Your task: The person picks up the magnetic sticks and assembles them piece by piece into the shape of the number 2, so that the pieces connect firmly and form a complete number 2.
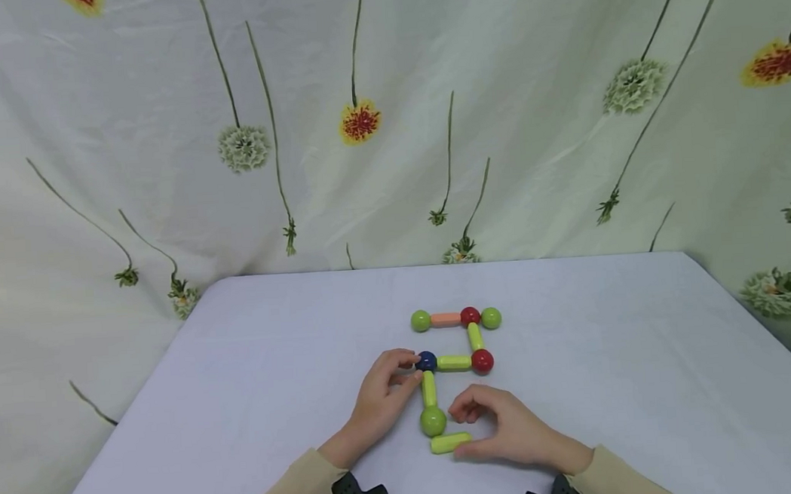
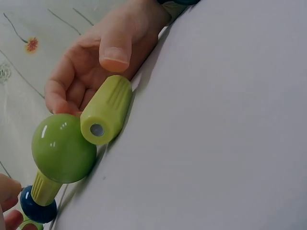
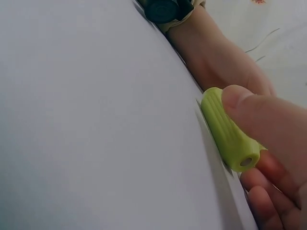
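Note:
In the head view my left hand [image 1: 382,390] holds the dark blue ball [image 1: 427,361] from its left side, thumb and fingertips at the ball. A yellow-green stick [image 1: 429,389] runs from that ball to a larger green ball [image 1: 433,421]. Below this ball lies another yellow-green stick [image 1: 450,443], its near end showing a round metal disc in the left wrist view. My right hand [image 1: 509,429] has its thumb at the right end of that stick. Its other fingers bend loosely beside the green ball, not wrapped round the stick.
Beyond my hands the chain continues through a yellow-green stick [image 1: 454,363], a red ball [image 1: 482,362], an upright yellow-green stick [image 1: 475,337] and another red ball [image 1: 470,316]. An orange stick [image 1: 445,319] and two green balls stand in the top row. Behind the white table [image 1: 272,345] hangs a flowered cloth.

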Demonstrator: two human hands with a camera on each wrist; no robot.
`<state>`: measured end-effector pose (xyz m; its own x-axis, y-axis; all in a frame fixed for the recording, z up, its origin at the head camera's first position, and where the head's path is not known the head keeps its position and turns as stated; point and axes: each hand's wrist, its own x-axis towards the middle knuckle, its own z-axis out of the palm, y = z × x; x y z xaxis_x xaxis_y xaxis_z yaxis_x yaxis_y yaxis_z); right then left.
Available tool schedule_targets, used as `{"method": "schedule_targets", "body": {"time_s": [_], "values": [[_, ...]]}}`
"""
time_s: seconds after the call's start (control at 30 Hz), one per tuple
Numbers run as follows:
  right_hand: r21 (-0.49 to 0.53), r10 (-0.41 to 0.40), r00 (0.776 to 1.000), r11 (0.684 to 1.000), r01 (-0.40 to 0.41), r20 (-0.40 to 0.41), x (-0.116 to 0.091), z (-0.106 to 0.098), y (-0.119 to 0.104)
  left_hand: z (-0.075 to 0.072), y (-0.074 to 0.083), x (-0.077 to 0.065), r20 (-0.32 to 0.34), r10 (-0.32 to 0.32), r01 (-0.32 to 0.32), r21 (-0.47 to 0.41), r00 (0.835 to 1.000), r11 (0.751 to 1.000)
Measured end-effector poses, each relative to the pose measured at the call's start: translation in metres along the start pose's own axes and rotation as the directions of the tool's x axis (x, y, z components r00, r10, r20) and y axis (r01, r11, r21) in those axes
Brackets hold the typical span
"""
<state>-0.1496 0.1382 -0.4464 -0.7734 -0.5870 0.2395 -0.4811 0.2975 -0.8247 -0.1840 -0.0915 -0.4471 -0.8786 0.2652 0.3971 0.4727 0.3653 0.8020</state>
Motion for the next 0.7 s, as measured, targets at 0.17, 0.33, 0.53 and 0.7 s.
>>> {"method": "schedule_targets", "body": {"time_s": [0.17, 0.33, 0.53, 0.7], "values": [[-0.02, -0.006, 1.0, 1.0, 0.006, 0.008, -0.004, -0.001, -0.001, -0.003, 0.006, -0.009, -0.003, -0.007, 0.007, 0.001, 1.0, 1.0], [-0.025, -0.022, 1.0, 0.999, 0.022, 0.006, -0.008, -0.002, -0.003, -0.008, 0.033, -0.018, 0.033, -0.025, 0.026, -0.012, 0.999, 1.0], [-0.043, -0.054, 0.998, 0.998, 0.054, 0.017, -0.008, -0.003, 0.001, -0.011, 0.027, -0.019, 0.157, 0.061, -0.045, -0.101, 0.986, 0.994], [-0.081, -0.049, 0.997, 0.995, 0.054, 0.056, -0.007, -0.008, -0.002, -0.012, 0.007, -0.016, 0.277, 0.103, -0.064, -0.147, 0.955, 0.987]]}}
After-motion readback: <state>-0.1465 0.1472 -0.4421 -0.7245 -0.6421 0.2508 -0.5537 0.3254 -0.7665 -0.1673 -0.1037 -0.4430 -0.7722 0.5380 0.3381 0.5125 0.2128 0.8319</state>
